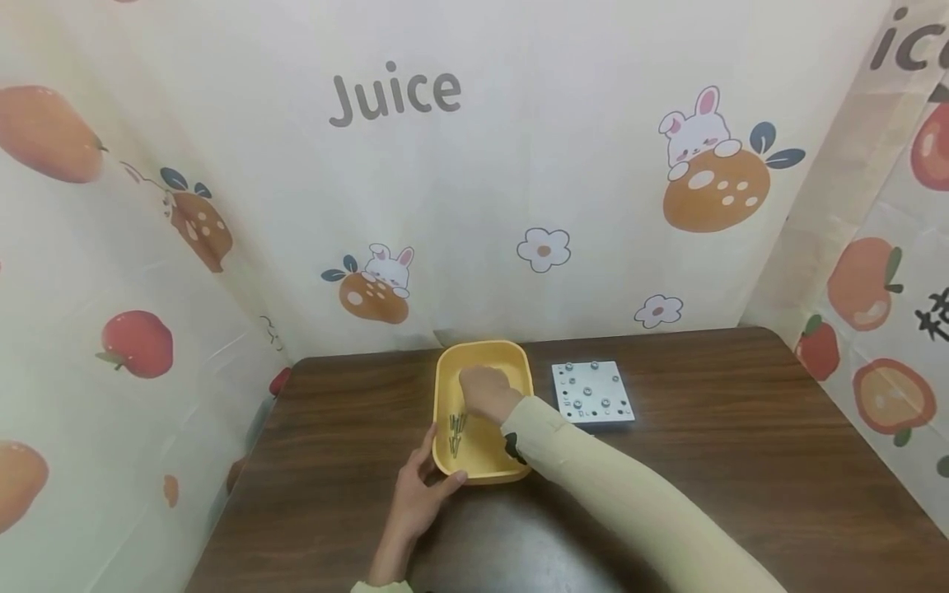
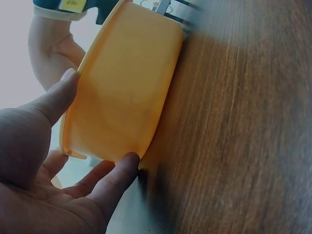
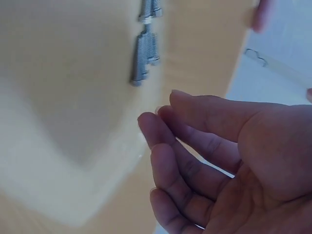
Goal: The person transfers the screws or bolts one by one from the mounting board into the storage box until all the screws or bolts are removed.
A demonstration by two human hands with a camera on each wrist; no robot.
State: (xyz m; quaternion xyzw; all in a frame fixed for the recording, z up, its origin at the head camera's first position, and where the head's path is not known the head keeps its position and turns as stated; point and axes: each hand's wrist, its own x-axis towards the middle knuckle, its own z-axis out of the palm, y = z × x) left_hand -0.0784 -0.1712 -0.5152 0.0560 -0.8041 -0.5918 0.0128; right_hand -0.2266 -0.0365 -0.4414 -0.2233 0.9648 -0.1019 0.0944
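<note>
A yellow plastic bin stands on the dark wooden table. My left hand holds its near-left corner; in the left wrist view the thumb lies at the rim and the fingertips touch the outer wall. Several threaded metal screws lie clustered inside, along the bin's left side. Over the bin is my right hand, beyond the screws in the head view. Its fingers are loosely curled, the thumb close to the index finger, and nothing shows between them in the right wrist view.
Right of the bin, a silver metal plate with holes and several raised screw heads sits on the table. A pale curtain printed with fruit and rabbits hangs behind the table and on both sides.
</note>
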